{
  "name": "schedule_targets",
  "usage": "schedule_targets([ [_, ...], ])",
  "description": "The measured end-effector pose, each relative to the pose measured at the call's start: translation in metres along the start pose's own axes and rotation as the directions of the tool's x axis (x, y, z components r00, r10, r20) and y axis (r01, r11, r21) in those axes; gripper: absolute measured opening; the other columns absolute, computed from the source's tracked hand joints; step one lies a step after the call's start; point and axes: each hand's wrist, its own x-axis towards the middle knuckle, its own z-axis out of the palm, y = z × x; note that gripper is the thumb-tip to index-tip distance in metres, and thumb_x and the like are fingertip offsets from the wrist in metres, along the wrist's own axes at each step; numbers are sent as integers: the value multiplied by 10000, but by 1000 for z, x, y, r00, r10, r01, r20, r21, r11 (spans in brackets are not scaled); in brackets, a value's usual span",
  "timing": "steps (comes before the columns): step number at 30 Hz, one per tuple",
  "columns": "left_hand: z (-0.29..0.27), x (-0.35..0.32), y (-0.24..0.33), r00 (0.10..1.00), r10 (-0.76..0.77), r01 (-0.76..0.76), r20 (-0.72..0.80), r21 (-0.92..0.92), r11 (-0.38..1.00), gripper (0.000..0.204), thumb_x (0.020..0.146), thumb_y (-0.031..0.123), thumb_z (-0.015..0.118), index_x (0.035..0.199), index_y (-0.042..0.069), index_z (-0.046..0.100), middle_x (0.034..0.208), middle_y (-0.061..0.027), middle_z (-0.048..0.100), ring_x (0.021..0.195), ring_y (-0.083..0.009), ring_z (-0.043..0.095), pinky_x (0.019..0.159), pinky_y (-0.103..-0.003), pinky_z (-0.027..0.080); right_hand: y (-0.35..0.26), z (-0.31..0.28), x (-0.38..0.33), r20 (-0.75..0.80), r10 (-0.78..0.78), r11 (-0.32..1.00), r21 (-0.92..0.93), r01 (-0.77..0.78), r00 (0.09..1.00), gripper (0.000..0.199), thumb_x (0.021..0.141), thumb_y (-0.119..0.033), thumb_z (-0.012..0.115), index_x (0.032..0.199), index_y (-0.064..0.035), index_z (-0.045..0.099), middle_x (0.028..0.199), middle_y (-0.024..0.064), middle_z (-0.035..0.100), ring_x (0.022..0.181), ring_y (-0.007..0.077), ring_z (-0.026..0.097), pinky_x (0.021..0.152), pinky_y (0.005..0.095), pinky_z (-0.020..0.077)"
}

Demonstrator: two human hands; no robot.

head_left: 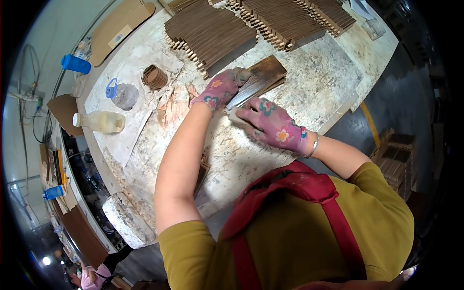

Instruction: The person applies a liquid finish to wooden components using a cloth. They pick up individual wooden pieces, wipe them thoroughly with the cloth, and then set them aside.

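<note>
Workbench [333, 72] crusted with pale dried residue, worn chipboard showing through. Dark wooden slat bundle [258, 77] lying at mid-bench, tilted, between both gloved hands. Left hand [220, 89] in a pink flowered glove, fingers curled and pressed down on the near end of the bundle. Right hand [270, 126] in a matching glove, fingers closed around a small pale block [234, 115] held against the bundle's lower edge; exact grip partly hidden. Rows of finished-looking slat stacks [212, 34] ranged along the far side of the bench, more stacks [290, 21] beside them. Judged well advanced: many stacks already laid out, one bundle in hand; how many remain cannot be told. Roll of brown strips [154, 76], clear jug with blue cap [123, 94] and lying plastic bottle [99, 122] to the left, well apart from the hands. Crate of slats [398, 162] on the floor at right.
</note>
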Motion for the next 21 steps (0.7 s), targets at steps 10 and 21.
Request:
schedule_targets([
  [10, 7, 4, -11, 997, -40, 42, -60, 26, 999, 427, 923, 98, 551, 1348, 56, 568, 1282, -167, 642, 1142, -213, 612, 978, -262, 431, -1, 2, 3, -20, 84, 995, 58, -83, 996, 356, 817, -164, 677, 1160, -93, 611, 1050, 143, 575, 971, 353, 601, 801, 442, 519],
  [21, 6, 2, -1, 996, -74, 74, -51, -17, 997, 409, 929, 82, 537, 1335, 65, 582, 1242, -156, 664, 1130, -235, 626, 968, -274, 442, 11, 5, 3, -25, 3, 999, -51, -5, 1000, 315, 818, -105, 647, 1125, -40, 621, 1003, 157, 580, 899, 353, 607, 769, 443, 514],
])
